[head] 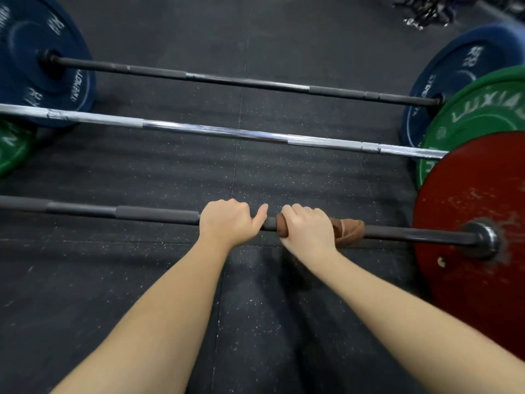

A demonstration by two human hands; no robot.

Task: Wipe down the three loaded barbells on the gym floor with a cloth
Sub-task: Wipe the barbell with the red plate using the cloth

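cloth: The brown cloth (pixel 349 229) was wrapped round the near bar (pixel 142 214), right of centre in the lower-middle frame. One end stuck out on the plate side of your right hand.
bar axis: It ran left to right, dipping a little toward the right. It ended at the red plate (pixel 468 200) on the right edge, and its left end ran out of frame.
right hand: Your right hand (pixel 308 227) sat over the cloth with its fingers curled tight round cloth and bar together. The underside of the grip was hidden.
left hand: Your left hand (pixel 227 223) gripped the bare bar just left of the cloth, fingers wrapped over. The thumb lay stretched along the bar toward the cloth, and I couldn't tell if it touched.
key relation: The cloth was already under your right fingers, so a stroke could only travel along the bar. A short bare stretch ran right to the collar (pixel 483 237). The longer stretch lay left, past your left hand.
nearer hand: The right hand was on the cloth, the left beside it, likely steadying.
step (judged): You were wiping the near bar. Neither of the other two bars had a cloth on it.
middle bar: The chrome bar (pixel 216 130) with the green plate (pixel 477 115) lay across mid-frame, well apart from your hands.
far bar: The dark bar (pixel 244 81) with the blue plate (pixel 37 61) lay across the upper frame.
floor: The floor was black speckled rubber (pixel 255 308).
risk (judged): A rightward stroke would have stopped at the collar, so your knuckles needed watching.
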